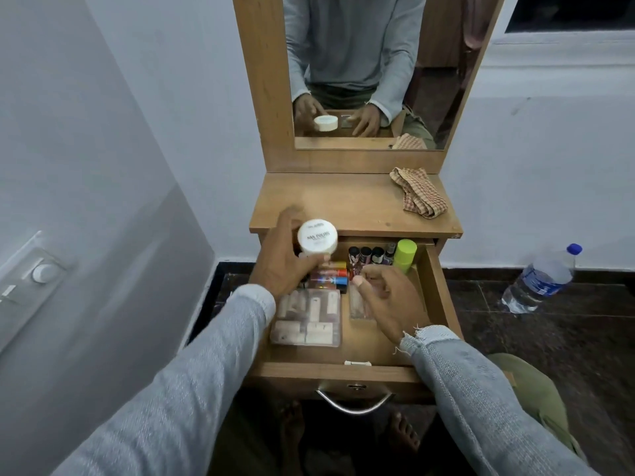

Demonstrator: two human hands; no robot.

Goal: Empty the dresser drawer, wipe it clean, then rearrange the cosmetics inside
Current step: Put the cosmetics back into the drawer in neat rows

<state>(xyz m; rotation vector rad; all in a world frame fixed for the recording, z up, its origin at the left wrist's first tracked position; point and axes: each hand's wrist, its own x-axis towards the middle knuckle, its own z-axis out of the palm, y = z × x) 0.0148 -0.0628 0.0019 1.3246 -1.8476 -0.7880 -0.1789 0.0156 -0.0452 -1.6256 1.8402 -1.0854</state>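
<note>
The left hand (280,259) grips the white jar (316,241) above the drawer's (438,293) back-left corner; the right hand (385,297) hovers, fingers loosely curled, empty. Best set the jar on the dresser top (343,204), clear of the cloth (417,192).

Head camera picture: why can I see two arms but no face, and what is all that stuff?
The camera sits on a person's head and looks down, so you see only their own arms reaching out. The left hand holds a round white jar lifted above the open drawer. The right hand reaches into the drawer with loosely curled fingers; I cannot tell if it has picked anything up. Inside are a clear plastic case, small dark bottles and a green tube. A checked cloth lies on the dresser top. The mirror above shows the same hands from the front. A water bottle lies on the floor.
</note>
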